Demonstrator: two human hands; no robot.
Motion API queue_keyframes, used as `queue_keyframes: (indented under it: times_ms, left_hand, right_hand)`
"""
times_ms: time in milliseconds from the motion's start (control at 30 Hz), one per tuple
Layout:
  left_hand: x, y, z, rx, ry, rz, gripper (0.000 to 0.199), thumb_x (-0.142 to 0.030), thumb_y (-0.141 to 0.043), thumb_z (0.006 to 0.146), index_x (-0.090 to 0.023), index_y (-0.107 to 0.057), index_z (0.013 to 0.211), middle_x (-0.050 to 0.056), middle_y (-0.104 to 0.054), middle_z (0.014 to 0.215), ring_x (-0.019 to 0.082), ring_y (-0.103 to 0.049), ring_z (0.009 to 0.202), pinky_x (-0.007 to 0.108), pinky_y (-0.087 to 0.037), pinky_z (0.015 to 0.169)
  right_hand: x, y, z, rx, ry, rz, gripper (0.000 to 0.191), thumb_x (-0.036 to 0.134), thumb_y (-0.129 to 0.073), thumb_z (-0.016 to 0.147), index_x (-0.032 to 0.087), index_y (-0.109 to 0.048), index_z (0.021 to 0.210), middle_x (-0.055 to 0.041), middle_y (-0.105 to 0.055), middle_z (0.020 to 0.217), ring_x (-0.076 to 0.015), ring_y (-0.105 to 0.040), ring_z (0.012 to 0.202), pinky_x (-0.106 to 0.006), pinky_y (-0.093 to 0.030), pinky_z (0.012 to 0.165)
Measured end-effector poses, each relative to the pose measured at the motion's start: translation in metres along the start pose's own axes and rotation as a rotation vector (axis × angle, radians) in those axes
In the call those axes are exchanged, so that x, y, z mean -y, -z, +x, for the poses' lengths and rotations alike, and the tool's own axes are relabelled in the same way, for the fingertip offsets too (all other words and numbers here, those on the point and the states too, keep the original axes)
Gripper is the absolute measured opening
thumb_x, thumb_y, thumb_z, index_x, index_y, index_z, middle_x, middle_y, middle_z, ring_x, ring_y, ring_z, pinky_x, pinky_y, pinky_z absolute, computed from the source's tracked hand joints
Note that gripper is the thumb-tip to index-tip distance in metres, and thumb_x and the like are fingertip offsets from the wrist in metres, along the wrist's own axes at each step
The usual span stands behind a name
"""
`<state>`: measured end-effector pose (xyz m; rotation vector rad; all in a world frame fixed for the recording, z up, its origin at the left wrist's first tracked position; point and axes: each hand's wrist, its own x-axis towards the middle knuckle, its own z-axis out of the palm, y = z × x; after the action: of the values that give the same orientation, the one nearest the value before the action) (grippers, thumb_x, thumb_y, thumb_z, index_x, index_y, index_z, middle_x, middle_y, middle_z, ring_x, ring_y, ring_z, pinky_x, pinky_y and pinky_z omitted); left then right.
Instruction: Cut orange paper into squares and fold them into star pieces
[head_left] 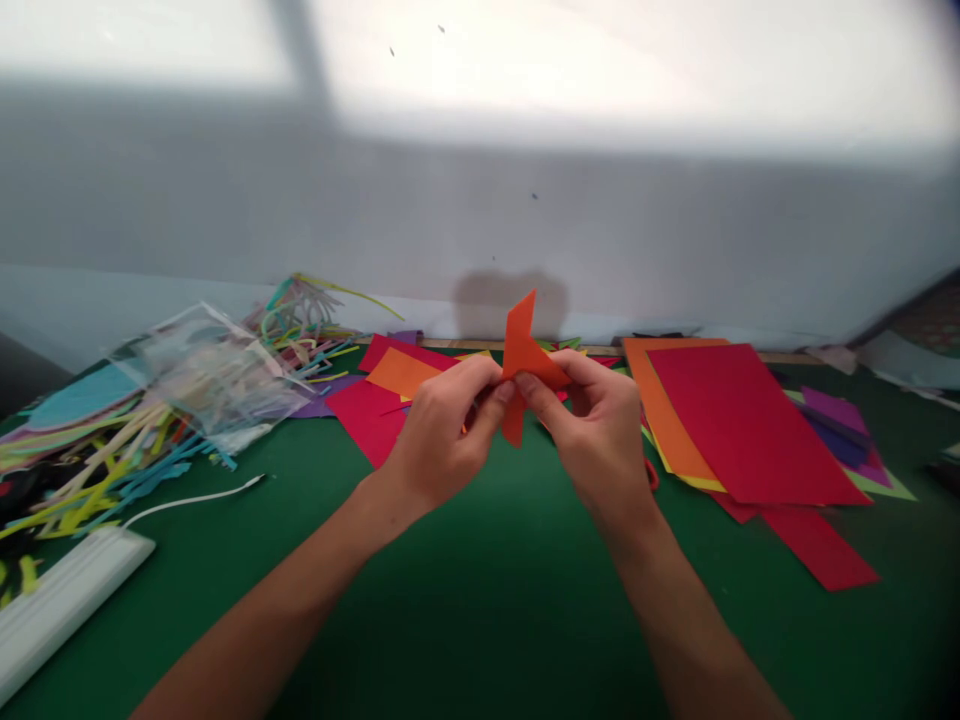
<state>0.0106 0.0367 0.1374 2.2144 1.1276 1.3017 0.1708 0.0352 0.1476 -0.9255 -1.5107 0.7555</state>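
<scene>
A folded piece of orange paper [519, 340] is held up above the table, between my two hands. It has one pointed arm upward, one downward and one toward the right. My left hand [450, 425] pinches its left side near the middle with thumb and forefinger. On the other side, my right hand [596, 420] grips the right arm, its thumb pressed on the paper's centre and its fingers behind. The fingertips cover part of the folds.
Red paper sheets [750, 420] lie over orange ones at right. Behind my left hand are scattered paper pieces [367, 420]. Pipe cleaners [142, 440], a clear plastic bag [217, 375], a white power strip [75, 600] and a white cable [195, 497] occupy the left. A white wall [375, 220] stands behind.
</scene>
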Motion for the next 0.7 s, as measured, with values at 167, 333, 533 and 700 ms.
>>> queue_keyframes:
  times_ms: [167,333,533,700]
  left_hand:
    - [-0.001,-0.005,-0.001,0.007,0.001,0.003,0.027,-0.020,-0.049,0.103,-0.018,-0.046,0.076,-0.002,-0.049,0.069,0.011,-0.041,0.061,0.028,-0.031,0.060]
    - [0.002,-0.008,-0.002,0.015,0.035,-0.005,0.027,-0.022,-0.050,0.103,-0.018,-0.048,0.077,-0.003,-0.051,0.070,0.010,-0.042,0.061,0.028,-0.031,0.059]
    - [-0.001,-0.013,-0.005,0.039,0.045,-0.032,0.026,-0.022,-0.048,0.105,-0.018,-0.051,0.079,-0.002,-0.054,0.073,0.010,-0.046,0.064,0.027,-0.034,0.062]
    - [-0.001,-0.010,-0.004,0.124,0.133,-0.120,0.029,-0.028,-0.047,0.105,-0.018,-0.052,0.078,-0.002,-0.055,0.069,0.011,-0.049,0.061,0.027,-0.037,0.059]
  right_hand:
    - [-0.001,0.000,-0.001,-0.049,-0.006,0.013,0.009,0.023,-0.066,0.093,0.022,-0.073,0.086,0.0002,-0.070,0.080,-0.0168,-0.062,0.075,-0.031,-0.050,0.072]
    - [-0.004,-0.001,-0.001,-0.072,-0.045,0.060,0.007,0.025,-0.068,0.093,0.023,-0.074,0.089,0.0001,-0.070,0.081,-0.0169,-0.064,0.076,-0.031,-0.051,0.073]
    - [-0.007,-0.001,0.000,-0.111,-0.101,0.160,0.008,0.029,-0.071,0.091,0.022,-0.073,0.089,-0.0017,-0.071,0.084,-0.0177,-0.064,0.077,-0.031,-0.052,0.071]
    - [-0.007,0.005,0.003,-0.053,-0.121,0.140,0.012,0.032,-0.070,0.091,0.021,-0.073,0.089,-0.0023,-0.071,0.082,-0.0179,-0.064,0.075,-0.031,-0.052,0.069]
